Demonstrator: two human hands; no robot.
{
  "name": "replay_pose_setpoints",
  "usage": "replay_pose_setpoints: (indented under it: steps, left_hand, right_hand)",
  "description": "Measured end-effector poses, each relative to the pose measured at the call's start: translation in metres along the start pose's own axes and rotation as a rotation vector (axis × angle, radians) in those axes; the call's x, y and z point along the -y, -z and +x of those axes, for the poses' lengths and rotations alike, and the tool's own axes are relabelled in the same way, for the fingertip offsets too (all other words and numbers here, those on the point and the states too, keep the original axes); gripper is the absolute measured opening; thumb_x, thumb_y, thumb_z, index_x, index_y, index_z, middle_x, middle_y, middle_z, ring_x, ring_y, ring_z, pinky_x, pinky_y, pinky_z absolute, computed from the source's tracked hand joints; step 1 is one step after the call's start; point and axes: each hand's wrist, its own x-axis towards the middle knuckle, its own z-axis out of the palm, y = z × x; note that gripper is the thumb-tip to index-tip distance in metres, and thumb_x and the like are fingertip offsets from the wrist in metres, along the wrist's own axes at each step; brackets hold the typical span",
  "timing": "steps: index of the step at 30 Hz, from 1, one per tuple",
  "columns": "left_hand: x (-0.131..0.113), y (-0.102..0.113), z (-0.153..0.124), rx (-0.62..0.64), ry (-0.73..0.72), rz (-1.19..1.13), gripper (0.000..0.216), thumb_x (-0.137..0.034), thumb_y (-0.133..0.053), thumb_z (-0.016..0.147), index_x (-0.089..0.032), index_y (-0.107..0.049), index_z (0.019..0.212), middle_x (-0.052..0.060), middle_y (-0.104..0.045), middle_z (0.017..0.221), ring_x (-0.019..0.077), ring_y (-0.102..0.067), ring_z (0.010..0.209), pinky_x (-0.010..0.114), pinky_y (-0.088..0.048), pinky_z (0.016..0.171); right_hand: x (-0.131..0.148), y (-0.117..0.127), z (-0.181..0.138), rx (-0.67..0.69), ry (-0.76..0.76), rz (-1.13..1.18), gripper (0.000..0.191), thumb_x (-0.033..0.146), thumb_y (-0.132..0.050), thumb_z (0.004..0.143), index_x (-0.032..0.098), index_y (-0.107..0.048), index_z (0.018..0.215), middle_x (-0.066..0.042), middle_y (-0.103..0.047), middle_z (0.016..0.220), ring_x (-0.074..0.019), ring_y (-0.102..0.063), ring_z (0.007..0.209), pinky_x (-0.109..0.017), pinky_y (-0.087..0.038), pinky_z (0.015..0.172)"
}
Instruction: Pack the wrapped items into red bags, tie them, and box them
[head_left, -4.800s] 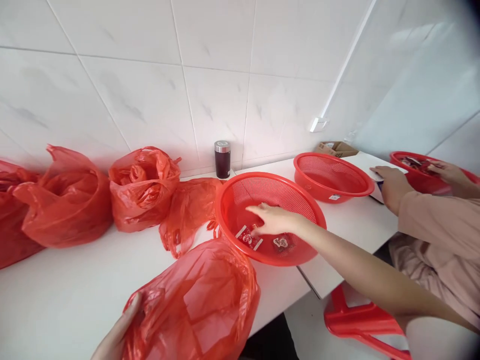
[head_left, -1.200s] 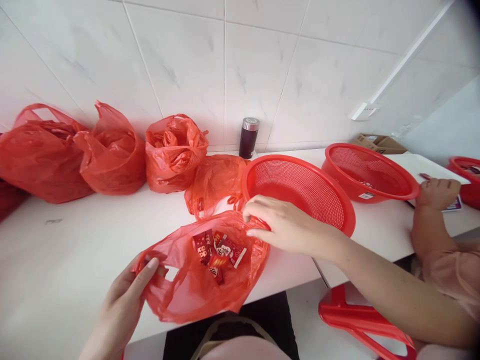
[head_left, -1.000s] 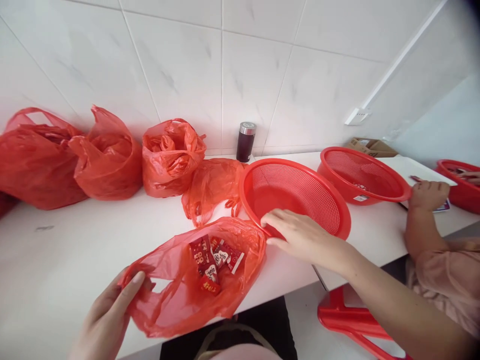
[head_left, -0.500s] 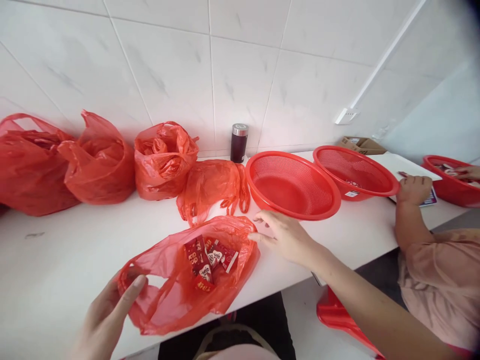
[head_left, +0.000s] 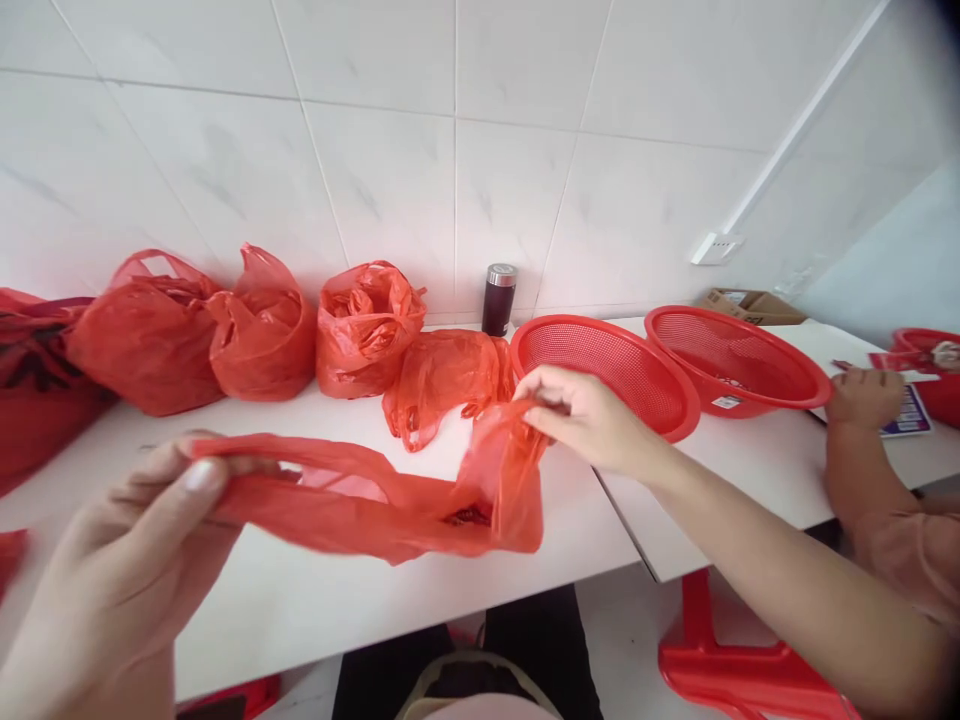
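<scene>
A thin red plastic bag (head_left: 420,510) is stretched between my two hands above the near side of the white table. My left hand (head_left: 142,530) is closed on one handle, thumb pressed over it. The other handle is pinched between the fingers of my right hand (head_left: 581,415), in front of a red colander (head_left: 600,365). Through the narrowed mouth of the bag shows a dark bit of its contents; the printed packets inside are mostly hidden. Behind the bag lies a flat pile of red plastic bags (head_left: 446,375).
Several filled red bags (head_left: 262,340) line the wall at left. A dark tumbler (head_left: 499,300) stands behind the flat pile. To the right are another red colander (head_left: 739,350), a cardboard box (head_left: 750,303) and a co-worker's hand (head_left: 866,400). A red stool (head_left: 750,660) is below the table.
My right hand has taken hold of the bag's right handle. The bag is pulled taut and its mouth has narrowed, covering the packets. My left hand has risen with its handle.
</scene>
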Motion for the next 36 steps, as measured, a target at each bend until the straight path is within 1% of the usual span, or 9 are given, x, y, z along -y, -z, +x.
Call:
replay_pose_setpoints:
  steps: [4,8,13,16,19,22,27,31,36]
  left_hand:
    - [-0.02,-0.019,0.005,0.11,-0.171,-0.206,0.024,-0.04,-0.078,0.069,-0.019,-0.068,0.075,-0.001,-0.069,0.072,0.0156,-0.061,0.068,0.028,-0.053,0.067]
    - [-0.029,-0.018,0.008,0.105,-0.232,-0.348,0.01,-0.021,-0.068,0.08,-0.016,-0.064,0.072,-0.003,-0.067,0.072,0.0106,-0.058,0.07,0.024,-0.051,0.077]
    - [-0.043,-0.027,0.002,0.265,-0.341,-0.403,0.012,-0.013,-0.06,0.086,-0.014,-0.059,0.074,0.0,-0.066,0.083,0.011,-0.062,0.084,0.026,-0.046,0.085]
    - [-0.053,-0.037,-0.001,0.507,-0.285,-0.288,0.006,-0.018,-0.06,0.087,-0.017,-0.061,0.093,0.0,-0.065,0.091,0.0168,-0.065,0.091,0.034,-0.047,0.084]
    - [-0.061,-0.049,-0.007,0.762,-0.106,-0.004,0.038,-0.028,-0.069,0.08,-0.022,-0.058,0.117,-0.002,-0.063,0.08,0.0146,-0.064,0.071,0.029,-0.048,0.068]
    - [-0.066,-0.061,-0.017,0.863,-0.031,0.214,0.043,-0.033,-0.08,0.067,-0.02,-0.064,0.105,-0.001,-0.059,0.069,0.0134,-0.058,0.057,0.025,-0.045,0.055]
    - [-0.069,-0.064,-0.023,0.76,-0.007,0.177,0.033,-0.044,-0.069,0.076,-0.02,-0.053,0.063,-0.008,-0.03,0.049,0.0062,-0.03,0.041,0.022,-0.029,0.042]
    - [-0.063,-0.051,-0.016,0.621,0.082,0.103,0.036,-0.05,-0.062,0.08,-0.021,-0.05,0.063,-0.008,-0.031,0.048,0.0075,-0.031,0.041,0.023,-0.032,0.045]
    - [-0.049,-0.047,-0.008,0.671,0.127,0.093,0.037,-0.052,-0.058,0.083,-0.019,-0.055,0.064,-0.004,-0.044,0.049,0.0091,-0.037,0.043,0.025,-0.04,0.051]
  right_hand:
    - [0.022,0.014,0.0,-0.209,0.042,0.017,0.006,0.02,-0.055,0.084,0.023,-0.054,0.089,0.003,-0.062,0.075,-0.0115,-0.06,0.067,-0.025,-0.049,0.063]
    - [0.042,0.025,-0.008,-0.024,-0.021,-0.032,0.014,0.023,-0.064,0.08,0.022,-0.055,0.091,0.002,-0.064,0.071,-0.0129,-0.062,0.064,-0.027,-0.05,0.061]
    - [0.064,0.022,-0.013,-0.102,0.078,-0.057,0.021,0.02,-0.071,0.076,0.022,-0.058,0.092,0.004,-0.062,0.065,-0.0131,-0.061,0.06,-0.029,-0.05,0.061]
    - [0.08,0.004,-0.009,-0.055,0.122,-0.108,0.016,0.017,-0.071,0.075,0.019,-0.059,0.085,0.004,-0.061,0.065,-0.0136,-0.06,0.062,-0.029,-0.048,0.06]
    - [0.103,-0.026,-0.001,-0.001,0.209,-0.143,0.013,0.015,-0.069,0.076,0.018,-0.059,0.084,0.003,-0.058,0.067,-0.0115,-0.057,0.06,-0.026,-0.044,0.058]
    - [0.127,-0.062,0.006,0.1,0.345,-0.17,0.012,0.012,-0.067,0.077,0.017,-0.058,0.083,0.003,-0.057,0.069,-0.0097,-0.055,0.061,-0.025,-0.043,0.06]
    - [0.14,-0.093,0.015,0.145,0.499,-0.115,0.012,0.025,-0.064,0.083,0.02,-0.055,0.089,0.003,-0.06,0.08,-0.0114,-0.058,0.074,-0.026,-0.046,0.068]
    - [0.108,-0.091,0.025,0.16,0.433,-0.09,0.017,0.034,-0.059,0.087,0.021,-0.055,0.098,0.0,-0.062,0.095,-0.0133,-0.059,0.086,-0.03,-0.047,0.077]
    - [0.072,-0.093,0.02,0.196,0.314,0.053,0.009,0.025,-0.056,0.088,0.021,-0.051,0.094,0.002,-0.059,0.082,-0.0122,-0.059,0.077,-0.03,-0.049,0.075]
